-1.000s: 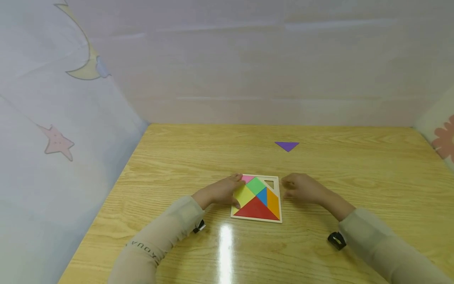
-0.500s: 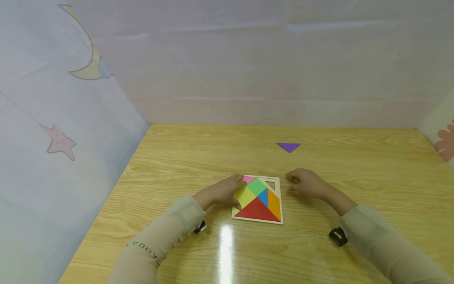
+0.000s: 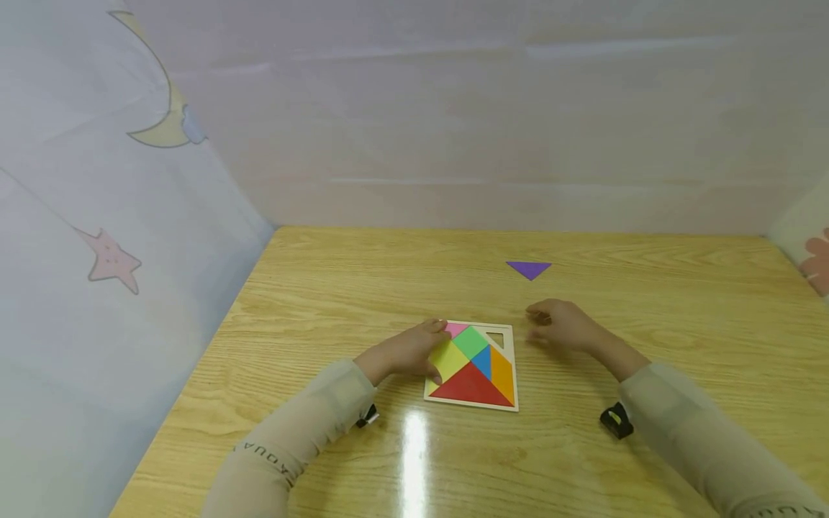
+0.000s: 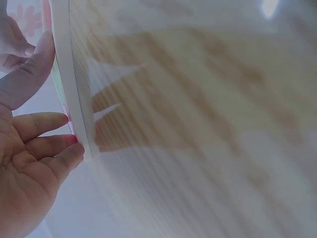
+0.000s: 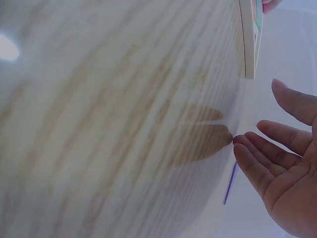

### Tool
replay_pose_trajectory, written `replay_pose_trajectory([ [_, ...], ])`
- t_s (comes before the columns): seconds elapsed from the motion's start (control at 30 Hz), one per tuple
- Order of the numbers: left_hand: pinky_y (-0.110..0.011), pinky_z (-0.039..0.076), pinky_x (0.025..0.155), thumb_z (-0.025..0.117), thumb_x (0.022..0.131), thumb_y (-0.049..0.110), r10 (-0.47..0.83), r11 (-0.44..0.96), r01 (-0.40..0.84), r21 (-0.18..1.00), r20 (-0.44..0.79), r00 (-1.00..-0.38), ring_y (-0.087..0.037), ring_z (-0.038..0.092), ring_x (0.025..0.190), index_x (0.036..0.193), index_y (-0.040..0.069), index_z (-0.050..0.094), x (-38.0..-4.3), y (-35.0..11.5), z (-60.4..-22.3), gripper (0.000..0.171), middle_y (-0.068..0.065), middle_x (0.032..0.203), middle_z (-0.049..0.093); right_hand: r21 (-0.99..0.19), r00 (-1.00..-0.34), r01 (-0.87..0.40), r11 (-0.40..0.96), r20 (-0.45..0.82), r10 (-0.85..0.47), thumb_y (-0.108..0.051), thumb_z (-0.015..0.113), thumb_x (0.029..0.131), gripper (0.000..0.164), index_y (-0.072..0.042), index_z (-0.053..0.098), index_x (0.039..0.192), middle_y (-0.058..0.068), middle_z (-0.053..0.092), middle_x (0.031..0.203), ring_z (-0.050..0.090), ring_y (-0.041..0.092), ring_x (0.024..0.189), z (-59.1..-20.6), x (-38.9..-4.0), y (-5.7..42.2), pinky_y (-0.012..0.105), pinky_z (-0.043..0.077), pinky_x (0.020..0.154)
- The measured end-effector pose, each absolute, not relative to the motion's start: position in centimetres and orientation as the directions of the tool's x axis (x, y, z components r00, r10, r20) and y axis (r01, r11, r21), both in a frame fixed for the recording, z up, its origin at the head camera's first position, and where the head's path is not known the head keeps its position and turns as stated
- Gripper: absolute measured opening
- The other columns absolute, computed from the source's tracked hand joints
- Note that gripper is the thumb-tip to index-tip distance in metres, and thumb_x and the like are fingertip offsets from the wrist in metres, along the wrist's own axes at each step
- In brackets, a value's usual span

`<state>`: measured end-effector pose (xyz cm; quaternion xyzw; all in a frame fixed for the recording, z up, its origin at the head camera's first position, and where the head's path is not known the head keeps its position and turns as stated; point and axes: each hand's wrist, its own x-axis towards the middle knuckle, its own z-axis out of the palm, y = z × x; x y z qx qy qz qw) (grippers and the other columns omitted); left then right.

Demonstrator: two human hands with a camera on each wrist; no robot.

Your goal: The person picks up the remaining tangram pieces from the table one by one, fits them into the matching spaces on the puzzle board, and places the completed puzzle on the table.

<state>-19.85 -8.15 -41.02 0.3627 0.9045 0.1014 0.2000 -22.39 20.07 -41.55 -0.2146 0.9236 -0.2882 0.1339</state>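
Note:
My left hand (image 3: 411, 350) rests on the left side of a wooden tangram board (image 3: 508, 347), fingers on its upper left and thumb lower down. In the left wrist view, that hand's fairly straight fingers (image 4: 42, 146) touch the board's edge. Pink, green (image 3: 470, 343), yellow (image 3: 445, 362), red (image 3: 473, 385), blue and orange (image 3: 502, 378) pieces lie in the board. A triangular slot (image 3: 497, 339) shows at its upper right corner. My right hand (image 3: 563, 327) hovers low right of the board, fingers loosely bent around nothing. Beyond it, a purple triangle piece (image 3: 529, 270) lies flat.
The wood-grain table (image 3: 363, 280) ends at a pale cloth backdrop (image 3: 414, 144) behind, with more printed cloth (image 3: 52, 360) on the left. Black wrist straps (image 3: 616, 420) hang under both sleeves. A light glare (image 3: 414, 460) shines on the tabletop near the front.
My right hand has moved away from the board's right edge, slightly right and forward towards the purple triangle. The left hand stays on the board. The whole view has shifted a little.

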Motion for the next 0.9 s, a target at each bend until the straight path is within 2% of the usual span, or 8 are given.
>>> replay_pose_trajectory([
  [0.27, -0.031, 0.019, 0.101, 0.072, 0.067, 0.032, 0.691, 0.722, 0.613, 0.320, -0.292, -0.661, -0.029, 0.018, 0.127, 0.127, 0.000, 0.041, -19.8, -8.0, -41.2, 0.074, -0.017, 0.138, 0.023, -0.580, -0.883, -0.321, 0.749, -0.102, -0.458, -0.013, 0.061, 0.079, 0.046, 0.016, 0.047, 0.111, 0.028, 0.052, 0.106, 0.052, 0.038, 0.093, -41.6, -23.2, 20.6, 0.047, 0.042, 0.079],
  [0.9, -0.030, 0.019, 0.101, 0.071, 0.068, 0.032, 0.682, 0.731, 0.608, 0.309, -0.307, -0.664, -0.028, 0.017, 0.127, 0.126, 0.001, 0.041, -19.7, -7.9, -41.2, 0.072, -0.017, 0.138, 0.023, -0.531, -0.892, -0.297, 0.794, -0.142, -0.429, -0.014, 0.059, 0.080, 0.049, 0.018, 0.043, 0.114, 0.031, 0.049, 0.110, 0.049, 0.042, 0.097, -41.8, -25.1, 21.2, 0.049, 0.038, 0.082],
])
